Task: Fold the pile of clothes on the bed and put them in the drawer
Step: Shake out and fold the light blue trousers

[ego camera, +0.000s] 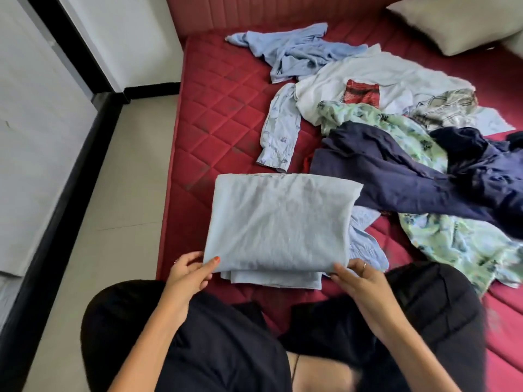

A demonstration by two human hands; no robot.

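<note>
A pale blue garment (pixel 280 222), folded into a rectangle, lies on the red quilted mattress (pixel 215 114) right in front of me. My left hand (pixel 189 268) pinches its near left corner and my right hand (pixel 358 278) pinches its near right corner. Behind and to the right lies the unfolded pile: a navy garment (pixel 396 176), a green floral piece (pixel 452 241), a white T-shirt (pixel 376 72) with a red print, a plaid shirt (pixel 447 108), a light blue shirt (pixel 300 52) and a patterned pale sleeve (pixel 280 131). No drawer is in view.
I sit at the bed's near left corner, with my black-clad knees (pixel 424 306) on either side of the folded garment. A beige pillow (pixel 458 21) rests at the far right by the padded headboard (pixel 268 12). Tiled floor (pixel 113 193) and white, black-trimmed panels (pixel 34 114) run along the left.
</note>
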